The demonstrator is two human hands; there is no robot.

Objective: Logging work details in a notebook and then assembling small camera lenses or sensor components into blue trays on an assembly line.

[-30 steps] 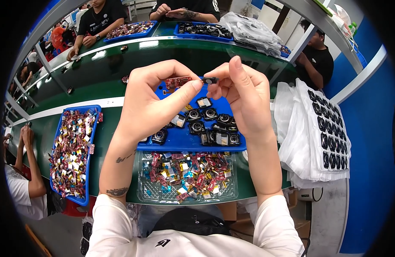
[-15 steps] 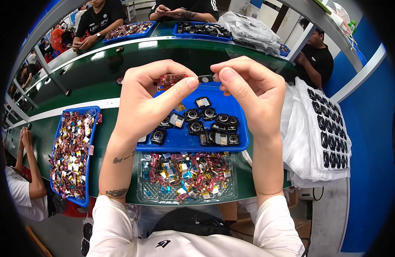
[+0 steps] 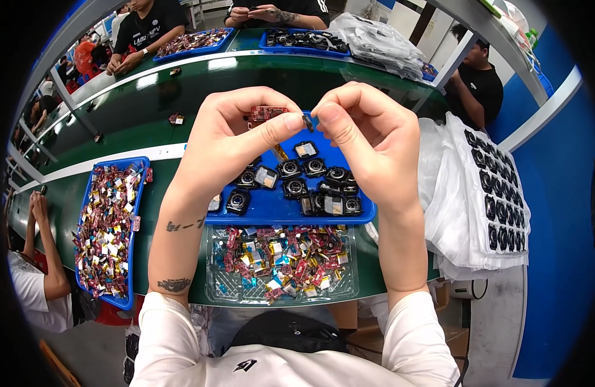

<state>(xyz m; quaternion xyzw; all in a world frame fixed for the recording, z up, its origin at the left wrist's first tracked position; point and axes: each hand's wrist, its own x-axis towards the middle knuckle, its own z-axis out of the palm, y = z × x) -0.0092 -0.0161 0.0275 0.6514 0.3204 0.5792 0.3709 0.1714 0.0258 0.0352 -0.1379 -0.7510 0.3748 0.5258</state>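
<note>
At centre, the blue tray lies beneath the hands, with the clear tray at lower centre, presumably keeping parts within reach. The left hand clamps the red circuit board, upper centre, between thumb and fingers, likely steadying it. The right hand has thumb and index almost together beside a small dark piece; I cannot tell whether they grip it. Compared with half a second ago, that piece tilts steeply instead of lying level, and the right fingertips sit nearer the left.
</note>
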